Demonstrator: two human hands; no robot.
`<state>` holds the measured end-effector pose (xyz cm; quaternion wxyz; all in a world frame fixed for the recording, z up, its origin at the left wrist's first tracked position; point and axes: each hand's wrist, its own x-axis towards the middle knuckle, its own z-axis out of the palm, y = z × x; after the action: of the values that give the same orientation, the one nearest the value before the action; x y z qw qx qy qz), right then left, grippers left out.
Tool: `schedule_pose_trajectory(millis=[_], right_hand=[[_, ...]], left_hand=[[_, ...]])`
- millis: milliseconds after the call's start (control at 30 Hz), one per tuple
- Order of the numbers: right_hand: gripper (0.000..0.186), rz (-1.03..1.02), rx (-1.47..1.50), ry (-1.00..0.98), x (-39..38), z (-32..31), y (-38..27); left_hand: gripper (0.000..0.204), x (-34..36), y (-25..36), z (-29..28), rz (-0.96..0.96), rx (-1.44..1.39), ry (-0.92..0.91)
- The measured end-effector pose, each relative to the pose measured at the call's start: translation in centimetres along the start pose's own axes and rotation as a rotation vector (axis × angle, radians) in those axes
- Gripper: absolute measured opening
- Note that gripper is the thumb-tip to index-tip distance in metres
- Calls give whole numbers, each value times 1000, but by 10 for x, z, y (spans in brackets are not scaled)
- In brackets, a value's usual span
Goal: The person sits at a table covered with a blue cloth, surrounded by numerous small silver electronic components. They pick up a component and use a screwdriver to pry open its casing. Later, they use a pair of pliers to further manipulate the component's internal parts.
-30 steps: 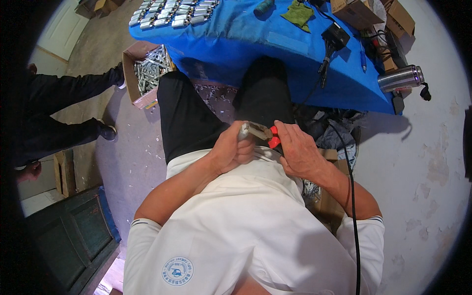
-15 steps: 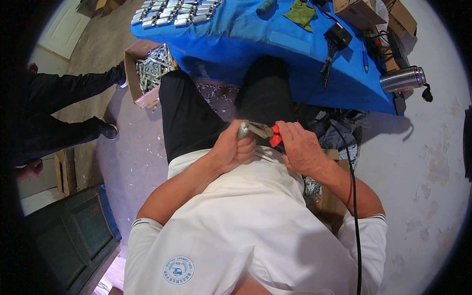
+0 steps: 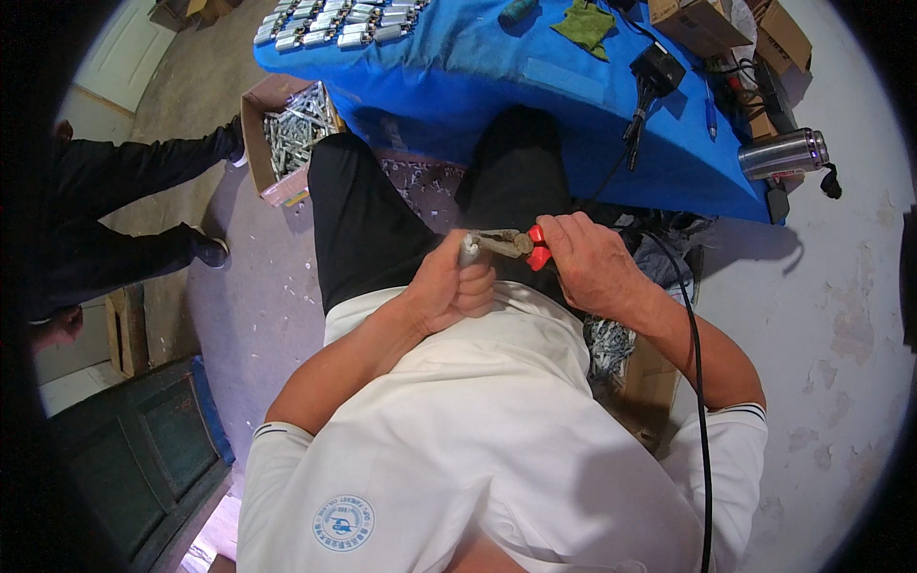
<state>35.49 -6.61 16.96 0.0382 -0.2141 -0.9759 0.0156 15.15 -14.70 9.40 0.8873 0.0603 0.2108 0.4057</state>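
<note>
My left hand (image 3: 453, 286) is closed around a silvery cylindrical metal piece (image 3: 468, 250), whose end sticks up above the thumb. Red-handled pliers (image 3: 538, 248) are gripped in my right hand (image 3: 597, 265), with most of the handles hidden by the palm and fingers. The metal jaws point left and reach the top end of the metal piece. Whether they pinch anything there is too small to tell. Both hands are held in front of my belly, above my lap.
A blue-covered table (image 3: 458, 81) ahead carries rows of silver metal pieces (image 3: 339, 21), a green cloth (image 3: 585, 29) and a black adapter (image 3: 657, 69). A steel flask (image 3: 781, 155) lies at its right edge. A box of metal parts (image 3: 296, 134) stands left. A black cable (image 3: 695, 382) passes my right arm. Another person's legs (image 3: 143, 181) are at left.
My right hand has shifted slightly right and up, and the pliers have turned so the jaws lie more level. My left hand stays almost in place around the metal piece.
</note>
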Motion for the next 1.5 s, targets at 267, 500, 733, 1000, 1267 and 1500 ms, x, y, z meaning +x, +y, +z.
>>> schedule_pose_trajectory(millis=[267, 500, 733, 1000, 1267, 1500], right_hand=[[59, 89, 226, -153, 0, -2, 0], [71, 403, 697, -318, -18, -5, -29], [70, 471, 715, -336, -14, -13, -44], [69, 503, 555, -389, -10, -19, -55], [68, 478, 600, -386, -12, -15, -53], [67, 484, 448, -352, -12, -16, -56]], left_hand=[[56, -3, 1, 0, 0, -38, -53], [57, -3, 3, 4, 39, -82, -57], [57, -1, 3, 3, 55, -14, 17], [56, 1, 2, 14, 72, 73, 266], [54, 3, 0, 14, 88, 61, 340], [37, 7, -3, 8, 220, 214, 431]])
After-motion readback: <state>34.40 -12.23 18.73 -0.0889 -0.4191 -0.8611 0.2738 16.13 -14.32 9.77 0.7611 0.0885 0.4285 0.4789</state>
